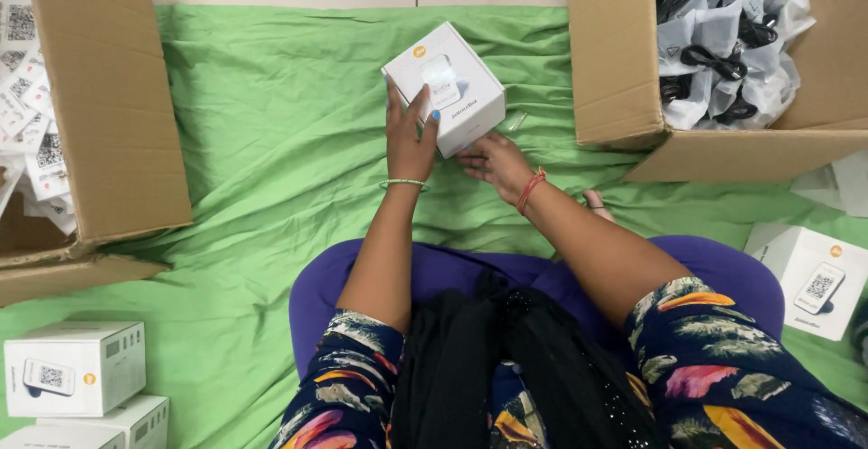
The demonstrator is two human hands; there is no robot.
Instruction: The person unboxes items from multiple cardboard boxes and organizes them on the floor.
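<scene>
Both hands are on one white carton (445, 87), tilted over the green cloth (271, 132) in front of the person's lap. The left hand (410, 137) is spread flat against its near side, fingers up the face, thumb hooked round; the right hand (493, 160) cups the lower corner from beneath, fingers half curled, so the carton is gripped between the two. Its top carries a small orange dot and a pale picture of a device. Count the other white cartons: three stacked at lower left (77, 368), each with a square black-and-white code picture, and one more at far right (814, 277), four in all. Two large brown cardboard boxes are open: the left one (108, 96) holds white leaflets with codes, the right one (624, 60) holds bagged black cables
</scene>
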